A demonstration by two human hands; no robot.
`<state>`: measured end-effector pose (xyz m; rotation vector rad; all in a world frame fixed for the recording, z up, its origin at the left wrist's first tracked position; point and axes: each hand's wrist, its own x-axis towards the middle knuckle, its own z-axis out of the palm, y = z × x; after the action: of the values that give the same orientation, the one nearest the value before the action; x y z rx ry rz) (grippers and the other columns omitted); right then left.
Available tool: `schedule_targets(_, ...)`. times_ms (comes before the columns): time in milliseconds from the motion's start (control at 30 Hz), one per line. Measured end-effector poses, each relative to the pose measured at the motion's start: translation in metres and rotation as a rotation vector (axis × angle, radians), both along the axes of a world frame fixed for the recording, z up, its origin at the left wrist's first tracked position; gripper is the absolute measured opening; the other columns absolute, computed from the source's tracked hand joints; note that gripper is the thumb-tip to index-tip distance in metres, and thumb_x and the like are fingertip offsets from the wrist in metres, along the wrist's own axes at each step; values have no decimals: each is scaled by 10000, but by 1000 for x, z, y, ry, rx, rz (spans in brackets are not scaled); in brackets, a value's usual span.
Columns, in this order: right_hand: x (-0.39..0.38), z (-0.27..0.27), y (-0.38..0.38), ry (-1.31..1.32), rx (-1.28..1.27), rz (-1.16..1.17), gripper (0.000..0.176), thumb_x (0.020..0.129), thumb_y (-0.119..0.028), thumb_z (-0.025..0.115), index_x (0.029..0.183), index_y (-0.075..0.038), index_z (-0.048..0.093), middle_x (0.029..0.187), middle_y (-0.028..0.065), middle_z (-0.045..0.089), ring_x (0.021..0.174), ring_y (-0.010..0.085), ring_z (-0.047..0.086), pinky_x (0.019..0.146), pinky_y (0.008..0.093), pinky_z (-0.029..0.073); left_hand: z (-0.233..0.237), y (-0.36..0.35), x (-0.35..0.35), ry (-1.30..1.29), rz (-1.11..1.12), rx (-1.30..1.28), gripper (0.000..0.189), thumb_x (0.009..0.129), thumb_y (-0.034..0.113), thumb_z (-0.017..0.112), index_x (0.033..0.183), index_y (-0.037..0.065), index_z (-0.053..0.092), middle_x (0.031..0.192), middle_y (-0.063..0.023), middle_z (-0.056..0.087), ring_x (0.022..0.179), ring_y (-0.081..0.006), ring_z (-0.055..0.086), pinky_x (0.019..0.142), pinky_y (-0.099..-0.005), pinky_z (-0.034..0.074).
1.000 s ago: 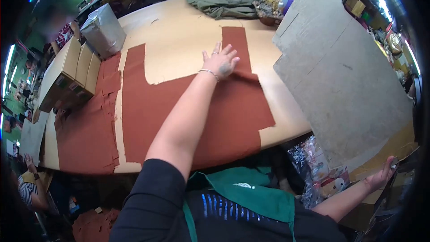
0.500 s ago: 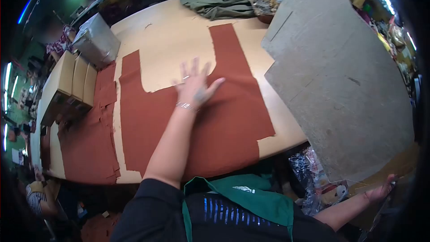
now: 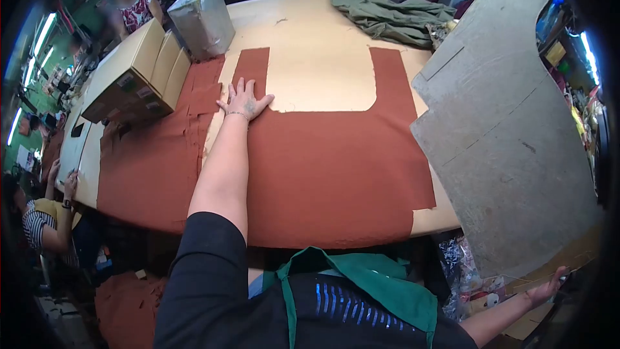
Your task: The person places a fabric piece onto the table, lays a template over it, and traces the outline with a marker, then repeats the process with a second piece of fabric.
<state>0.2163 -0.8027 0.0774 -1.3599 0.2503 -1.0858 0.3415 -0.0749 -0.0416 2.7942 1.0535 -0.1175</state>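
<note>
My left hand (image 3: 244, 100) lies flat on a piece of rust-brown fabric (image 3: 323, 174), fingers spread, near the base of its left strip. This U-shaped piece is spread on the light-topped table (image 3: 316, 77). At the lower right, my right hand (image 3: 547, 289) is at the bottom edge of a large grey pattern board (image 3: 510, 123), its fingers curled around that edge and partly hidden. The board is raised at a slant over the table's right side. More rust-brown fabric (image 3: 152, 168) lies in layers left of the U-shaped piece.
Cardboard boxes (image 3: 139, 81) and a silvery wrapped box (image 3: 203, 19) stand on the fabric's left side. Crumpled olive cloth (image 3: 391, 16) lies at the back. One person (image 3: 51, 220) works at the left; another (image 3: 139, 10) is behind the boxes. Plastic-wrapped items (image 3: 455, 265) are below right.
My left hand has slid leftward across the fabric, from its middle to the left strip. My view has shifted, and the U-shaped piece lies smoother. The right hand stays at the board's edge.
</note>
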Motion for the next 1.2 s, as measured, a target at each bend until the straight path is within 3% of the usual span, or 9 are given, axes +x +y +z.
schedule_targets(67, -8, -5, -18, -34, -29, 130, 424, 795, -259, 620, 1085, 31, 511, 1067, 71, 532, 969, 176, 485, 861, 314, 352, 2, 6, 6, -12, -22, -25, 783, 714, 659, 420, 1357, 269, 201, 1444, 1, 71, 1327, -261, 24, 987, -626, 47)
schedule_targets(200, -22, -3, -25, -99, -88, 59, 418, 794, -256, 620, 1094, 14, 510, 1067, 66, 530, 975, 173, 482, 865, 317, 349, 11, -2, 23, 76, -2, 89, 751, 750, 635, 392, 1366, 264, 178, 1449, -17, 13, 1326, -282, -10, 967, -649, 46)
schedule_targets(267, -25, 6, -1, -92, -88, 8, 423, 793, -257, 621, 1095, 17, 508, 1072, 66, 528, 981, 172, 479, 870, 316, 344, 14, -45, 18, -105, -236, 238, 733, 757, 624, 399, 1356, 242, 222, 1446, -48, 43, 1323, -302, -11, 957, -660, 56)
schedule_targets(367, -24, -6, -26, -70, -81, 72, 439, 791, -262, 623, 1093, 32, 502, 1088, 71, 520, 995, 168, 469, 879, 312, 333, 21, -149, -28, -82, -902, 154, 745, 721, 635, 467, 1330, 247, 282, 1434, -81, 107, 1316, -335, 30, 923, -689, 70)
schedule_targets(433, -19, -6, -18, -124, -116, 47, 440, 792, -259, 623, 1099, 31, 498, 1110, 74, 511, 1004, 163, 464, 888, 307, 323, 7, -206, -63, -90, -1062, -80, 781, 696, 697, 414, 1336, 274, 270, 1430, -82, 119, 1311, -355, 27, 910, -705, 65)
schedule_targets(933, -27, -7, -9, -199, 148, 211, 470, 787, -208, 625, 1177, -5, 458, 1183, 66, 490, 1061, 193, 452, 918, 330, 318, 4, -233, -43, -8, -907, -65, 716, 734, 689, 373, 1335, 318, 254, 1438, -32, 92, 1321, -298, 3, 931, -696, 51)
schedule_targets(1033, -40, -9, -23, -205, 164, 253, 457, 796, -219, 614, 1170, -3, 465, 1170, 67, 498, 1053, 196, 458, 913, 330, 326, -8, -228, -41, -125, -940, -80, 753, 738, 690, 363, 1338, 244, 272, 1420, -64, 159, 1304, -313, 117, 958, -655, 102)
schedule_targets(1133, -37, -15, -16, -137, 317, 420, 443, 802, -238, 606, 1156, -3, 479, 1157, 70, 499, 1054, 195, 457, 915, 328, 327, -23, -184, -31, -768, -786, -892, 774, 769, 682, 322, 1320, 139, 306, 1354, -75, 309, 1228, -282, 309, 974, -597, 160)
schedule_targets(1200, -21, -26, -17, -62, 232, 476, 423, 807, -241, 599, 1141, -5, 493, 1129, 73, 508, 1049, 187, 463, 909, 321, 337, 16, -153, -55, -645, -438, -1454, 851, 785, 682, 305, 1304, 9, 286, 1313, -143, 360, 1179, -249, 379, 975, -444, 256)
